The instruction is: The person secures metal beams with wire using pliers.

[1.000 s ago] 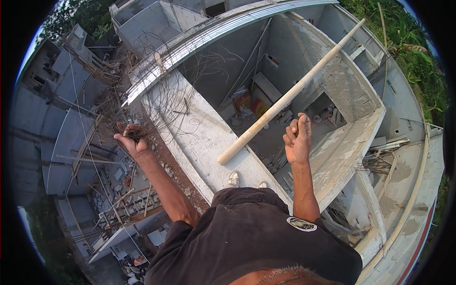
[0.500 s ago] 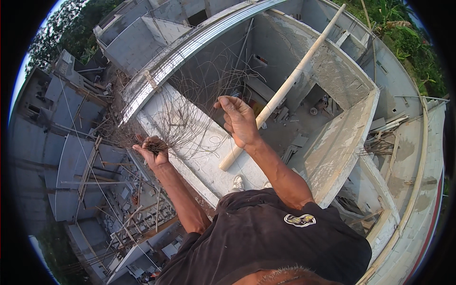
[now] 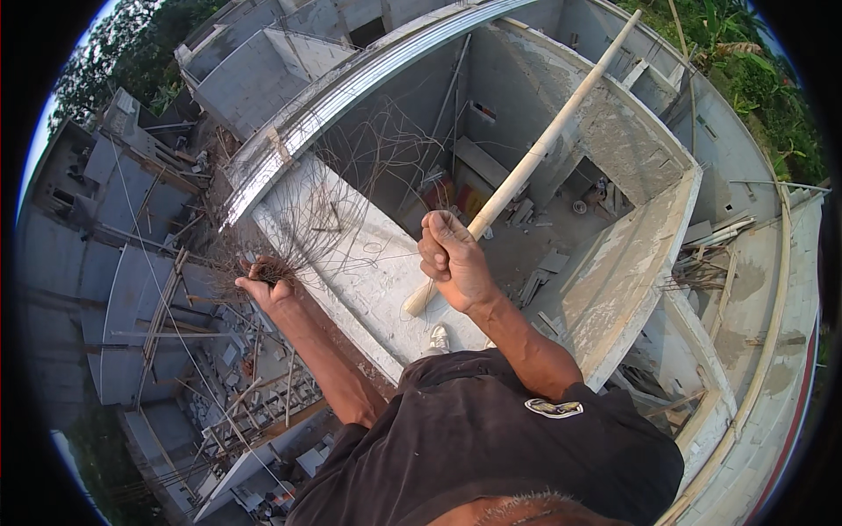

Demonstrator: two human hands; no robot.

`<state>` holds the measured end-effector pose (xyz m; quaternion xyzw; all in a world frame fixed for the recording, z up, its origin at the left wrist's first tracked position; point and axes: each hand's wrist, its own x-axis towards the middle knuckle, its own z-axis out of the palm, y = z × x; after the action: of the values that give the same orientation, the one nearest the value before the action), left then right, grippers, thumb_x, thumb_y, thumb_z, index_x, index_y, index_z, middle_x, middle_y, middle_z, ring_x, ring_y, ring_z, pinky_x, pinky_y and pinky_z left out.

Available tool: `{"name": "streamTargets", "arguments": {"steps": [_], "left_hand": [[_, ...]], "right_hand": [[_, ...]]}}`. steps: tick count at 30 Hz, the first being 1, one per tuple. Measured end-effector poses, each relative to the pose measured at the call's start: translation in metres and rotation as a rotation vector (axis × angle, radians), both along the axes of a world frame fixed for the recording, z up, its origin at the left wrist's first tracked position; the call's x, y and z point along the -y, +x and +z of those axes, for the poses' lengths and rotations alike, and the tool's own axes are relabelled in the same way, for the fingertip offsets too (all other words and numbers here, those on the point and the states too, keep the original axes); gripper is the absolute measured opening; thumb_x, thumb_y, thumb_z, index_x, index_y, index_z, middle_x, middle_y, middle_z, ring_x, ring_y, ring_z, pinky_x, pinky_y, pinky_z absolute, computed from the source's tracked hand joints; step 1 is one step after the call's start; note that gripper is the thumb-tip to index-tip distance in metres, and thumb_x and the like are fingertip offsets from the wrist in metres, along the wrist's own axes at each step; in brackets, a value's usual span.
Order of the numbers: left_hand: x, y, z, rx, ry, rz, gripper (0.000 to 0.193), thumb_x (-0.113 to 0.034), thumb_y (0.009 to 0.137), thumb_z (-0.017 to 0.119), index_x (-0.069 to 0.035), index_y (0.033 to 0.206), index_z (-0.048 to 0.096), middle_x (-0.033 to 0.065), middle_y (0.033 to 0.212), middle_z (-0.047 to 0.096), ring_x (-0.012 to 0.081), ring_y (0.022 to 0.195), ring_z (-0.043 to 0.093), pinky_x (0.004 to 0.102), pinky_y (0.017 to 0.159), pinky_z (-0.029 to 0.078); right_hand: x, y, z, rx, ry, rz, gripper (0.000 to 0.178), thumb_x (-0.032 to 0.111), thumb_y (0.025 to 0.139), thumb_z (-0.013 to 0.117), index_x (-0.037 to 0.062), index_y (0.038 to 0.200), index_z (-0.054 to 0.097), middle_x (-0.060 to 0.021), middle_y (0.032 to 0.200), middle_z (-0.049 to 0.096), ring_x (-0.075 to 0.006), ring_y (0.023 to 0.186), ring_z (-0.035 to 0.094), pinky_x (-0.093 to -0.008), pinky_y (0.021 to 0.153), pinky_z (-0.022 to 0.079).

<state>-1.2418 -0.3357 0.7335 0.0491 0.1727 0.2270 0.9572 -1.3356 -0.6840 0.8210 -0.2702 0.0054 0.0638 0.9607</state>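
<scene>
A big loose tangle of thin, rusty-looking wire (image 3: pixel 329 215) fans out ahead of me, over a pale concrete ledge. My left hand (image 3: pixel 274 291) is closed round the bunched end of this wire, its thumb sticking out to the left. To the right, my right hand (image 3: pixel 456 263) is curled into a tight fist in front of my chest. A thin strand seems to run from the tangle to its fingers, though the grip itself is hidden. Behind that fist lies a long pale wooden pole (image 3: pixel 557 127), apart from the wire.
I stand high on the concrete ledge (image 3: pixel 373 302), one pale shoe (image 3: pixel 439 336) showing. Open rooms with grey walls (image 3: pixel 517 105) drop away on the right. A shiny metal channel (image 3: pixel 298 131) curves along the far left. Rubble and timber (image 3: pixel 237 368) lie below on the left.
My right hand has come down toward my chest and slightly right, its fingers curling into a fist. My left hand has shifted a little left with the wire bunch, and the tangle has moved with it.
</scene>
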Motion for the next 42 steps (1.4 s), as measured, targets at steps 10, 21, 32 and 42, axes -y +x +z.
{"name": "streamTargets", "arguments": {"steps": [10,21,32,42], "left_hand": [[-0.183,0.001,0.002,-0.062,0.133,0.339,0.060,-0.065,0.088,0.037,-0.013,0.092,0.065,0.0003,0.061,0.057,0.0190,0.061,0.059,0.0408,0.070,0.058],[-0.134,-0.021,0.022,0.193,0.276,0.119,0.061,-0.061,0.088,0.038,-0.009,0.092,0.069,0.0036,0.067,0.064,0.0221,0.067,0.064,0.0382,0.072,0.059],[0.023,-0.021,0.026,0.187,0.068,-0.116,0.050,-0.052,0.092,0.045,-0.009,0.106,0.066,0.0015,0.065,0.060,0.0170,0.063,0.060,0.0346,0.070,0.058],[0.043,-0.019,0.021,0.113,0.097,-0.110,0.047,-0.052,0.092,0.044,-0.013,0.100,0.068,0.0001,0.064,0.060,0.0147,0.060,0.061,0.0318,0.066,0.059]], "right_hand": [[0.302,-0.105,0.022,0.192,-0.251,-0.923,0.018,0.024,0.099,0.048,0.0061,0.097,0.051,0.0042,0.059,0.032,-0.0052,0.052,0.030,-0.0177,0.040,0.027],[0.285,-0.088,0.002,0.093,-0.675,-0.922,0.025,0.028,0.100,0.047,0.0105,0.083,0.042,0.0037,0.065,0.034,-0.0043,0.053,0.028,-0.0196,0.047,0.026],[0.035,0.001,-0.025,0.016,-0.230,-0.130,0.036,0.021,0.095,0.057,0.0102,0.128,0.053,0.0008,0.090,0.060,0.0017,0.046,0.024,-0.0146,0.036,0.021],[0.001,0.023,0.003,0.056,-0.155,-0.021,0.029,0.027,0.096,0.055,0.0082,0.119,0.055,-0.0044,0.109,0.061,0.0031,0.044,0.024,-0.0155,0.036,0.020]]}}
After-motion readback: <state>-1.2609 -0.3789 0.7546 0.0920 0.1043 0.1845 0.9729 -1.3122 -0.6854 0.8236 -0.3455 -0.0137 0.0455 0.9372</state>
